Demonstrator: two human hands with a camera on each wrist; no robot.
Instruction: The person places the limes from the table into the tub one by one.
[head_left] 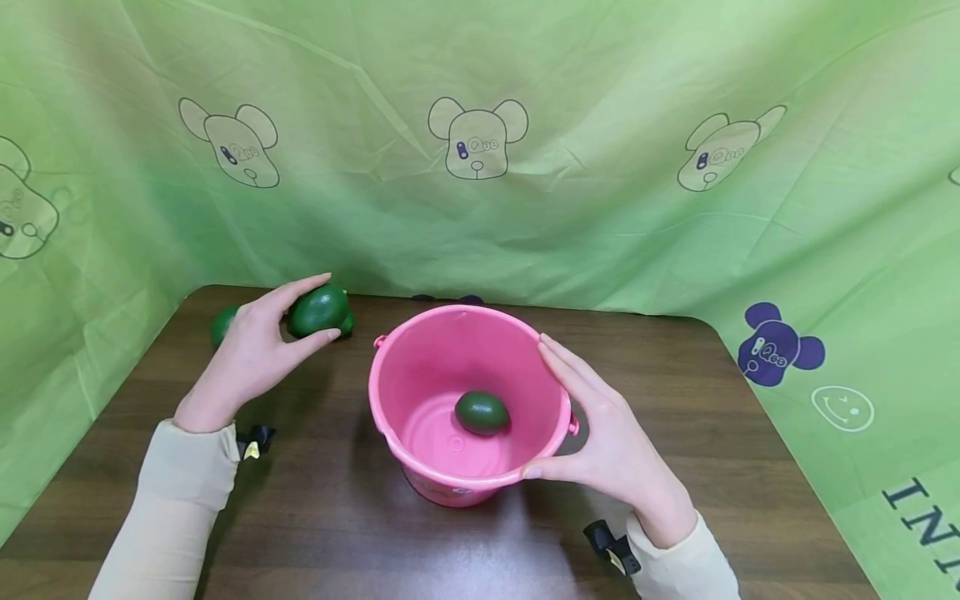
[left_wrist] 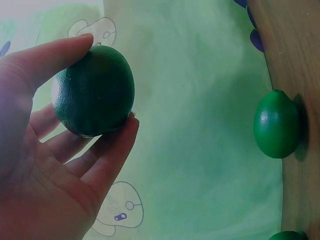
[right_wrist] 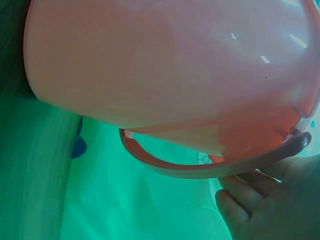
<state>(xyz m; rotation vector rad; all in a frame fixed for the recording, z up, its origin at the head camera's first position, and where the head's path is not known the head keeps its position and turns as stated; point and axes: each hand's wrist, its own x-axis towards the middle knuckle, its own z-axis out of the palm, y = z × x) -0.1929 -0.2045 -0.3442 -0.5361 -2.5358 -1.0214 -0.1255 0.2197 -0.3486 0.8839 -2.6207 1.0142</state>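
Observation:
My left hand (head_left: 255, 342) holds a glossy green lime (head_left: 318, 310) between thumb and fingers at the back left of the table. Its dark, dimpled skin fills much of the grip in the left wrist view. Another lime (head_left: 347, 325) shows just behind it, and a third lime (head_left: 223, 323) is partly hidden by the hand. A pink bucket (head_left: 405, 367) stands upright at the middle, with one dark green oval fruit (head_left: 482, 413) on its floor. On the bucket's right side, my right hand (head_left: 611, 433) grips the rim, thumb at the front and fingers farther back.
The bucket's handle (right_wrist: 175, 170) hangs along its outside in the right wrist view. Brown wood grain covers the table (head_left: 322, 517). Behind and beside it hangs a green curtain (head_left: 360, 208) printed with bear heads.

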